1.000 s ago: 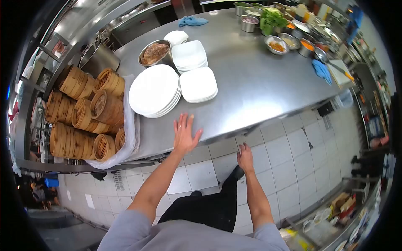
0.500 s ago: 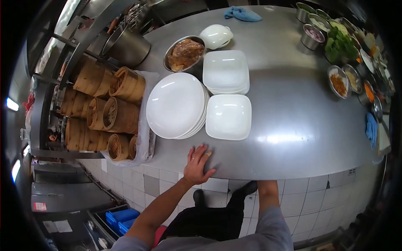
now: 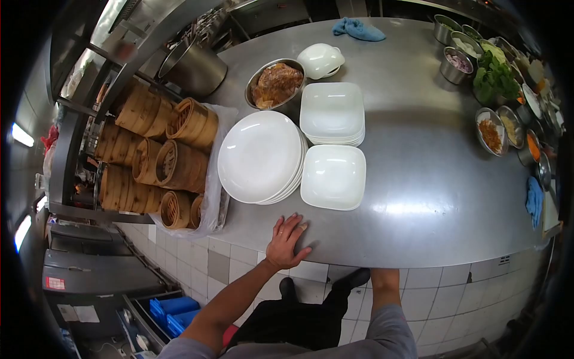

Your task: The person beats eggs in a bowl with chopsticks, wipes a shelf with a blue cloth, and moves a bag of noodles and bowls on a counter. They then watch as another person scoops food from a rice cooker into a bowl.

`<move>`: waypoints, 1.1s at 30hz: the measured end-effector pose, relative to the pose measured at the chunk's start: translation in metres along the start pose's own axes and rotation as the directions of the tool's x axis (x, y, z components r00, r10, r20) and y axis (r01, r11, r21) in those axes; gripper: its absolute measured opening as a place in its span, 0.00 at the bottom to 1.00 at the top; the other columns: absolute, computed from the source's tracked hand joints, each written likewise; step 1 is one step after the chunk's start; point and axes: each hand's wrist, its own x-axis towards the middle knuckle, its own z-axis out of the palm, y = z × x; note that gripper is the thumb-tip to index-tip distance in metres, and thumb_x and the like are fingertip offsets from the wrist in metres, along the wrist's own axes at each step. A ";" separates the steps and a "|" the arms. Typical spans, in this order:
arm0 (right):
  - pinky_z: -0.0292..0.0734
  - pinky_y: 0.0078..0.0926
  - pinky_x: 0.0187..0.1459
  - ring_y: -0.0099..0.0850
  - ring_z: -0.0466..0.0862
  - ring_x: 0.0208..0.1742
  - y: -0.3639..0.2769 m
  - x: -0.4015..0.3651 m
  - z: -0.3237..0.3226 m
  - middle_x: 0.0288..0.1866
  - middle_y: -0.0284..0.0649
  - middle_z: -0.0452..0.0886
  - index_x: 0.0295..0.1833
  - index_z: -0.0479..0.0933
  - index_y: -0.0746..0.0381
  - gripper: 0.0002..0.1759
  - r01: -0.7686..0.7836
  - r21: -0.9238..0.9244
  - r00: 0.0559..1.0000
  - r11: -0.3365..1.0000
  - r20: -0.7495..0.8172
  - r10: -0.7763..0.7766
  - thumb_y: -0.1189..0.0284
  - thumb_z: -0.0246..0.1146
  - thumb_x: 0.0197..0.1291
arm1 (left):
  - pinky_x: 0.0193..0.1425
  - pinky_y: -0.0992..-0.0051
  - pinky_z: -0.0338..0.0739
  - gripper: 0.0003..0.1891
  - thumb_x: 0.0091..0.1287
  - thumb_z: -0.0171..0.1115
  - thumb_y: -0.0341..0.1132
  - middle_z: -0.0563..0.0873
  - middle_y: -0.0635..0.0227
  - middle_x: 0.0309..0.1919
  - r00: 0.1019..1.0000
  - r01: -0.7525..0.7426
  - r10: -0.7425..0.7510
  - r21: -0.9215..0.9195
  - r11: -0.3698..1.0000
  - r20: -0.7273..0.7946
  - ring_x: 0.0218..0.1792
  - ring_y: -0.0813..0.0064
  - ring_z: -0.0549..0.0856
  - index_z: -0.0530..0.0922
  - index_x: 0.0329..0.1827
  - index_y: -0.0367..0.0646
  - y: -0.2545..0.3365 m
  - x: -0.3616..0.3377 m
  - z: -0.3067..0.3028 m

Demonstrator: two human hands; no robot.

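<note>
The left hand (image 3: pixel 288 244) rests on the steel counter (image 3: pixel 418 173), loosely spread and pinching nothing; the right hand is hidden beneath the counter's edge, so I cannot tell its grip. Just beyond the left hand stand the round white plates (image 3: pixel 260 157), with a square white dish (image 3: pixel 333 178) ahead and to its right. A careless forward sweep of that hand could shove plates against dish and chip rims; the unseen right hand could bump the edge if raised.
</note>
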 end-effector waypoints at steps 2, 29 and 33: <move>0.74 0.48 0.55 0.54 0.76 0.56 -0.001 0.000 0.001 0.51 0.49 0.81 0.49 0.80 0.65 0.18 0.002 0.010 1.000 1.000 -0.004 -0.002 0.77 0.64 0.48 | 0.78 0.46 0.51 0.32 0.65 0.64 0.52 0.70 0.51 0.69 1.000 -0.002 0.002 0.005 1.000 0.001 0.74 0.51 0.66 0.72 0.66 0.39 -0.001 -0.001 0.001; 0.74 0.43 0.47 0.42 0.75 0.49 -0.150 -0.613 0.028 0.42 0.41 0.76 0.44 0.76 0.59 0.09 -0.334 0.241 0.930 0.911 -0.072 0.360 0.66 0.63 0.63 | 0.76 0.48 0.56 0.30 0.74 0.54 0.49 0.69 0.44 0.70 0.906 -0.342 0.333 0.011 0.940 -0.264 0.71 0.44 0.66 0.67 0.71 0.34 -0.023 -0.025 0.019; 0.74 0.43 0.49 0.44 0.75 0.48 -0.252 -0.730 0.028 0.40 0.42 0.77 0.42 0.78 0.61 0.10 -0.690 0.421 0.558 0.589 -0.207 0.803 0.66 0.64 0.63 | 0.72 0.50 0.64 0.27 0.76 0.54 0.48 0.73 0.46 0.67 0.818 -0.443 0.426 0.049 0.895 -0.387 0.69 0.46 0.71 0.71 0.68 0.34 -0.032 -0.024 0.025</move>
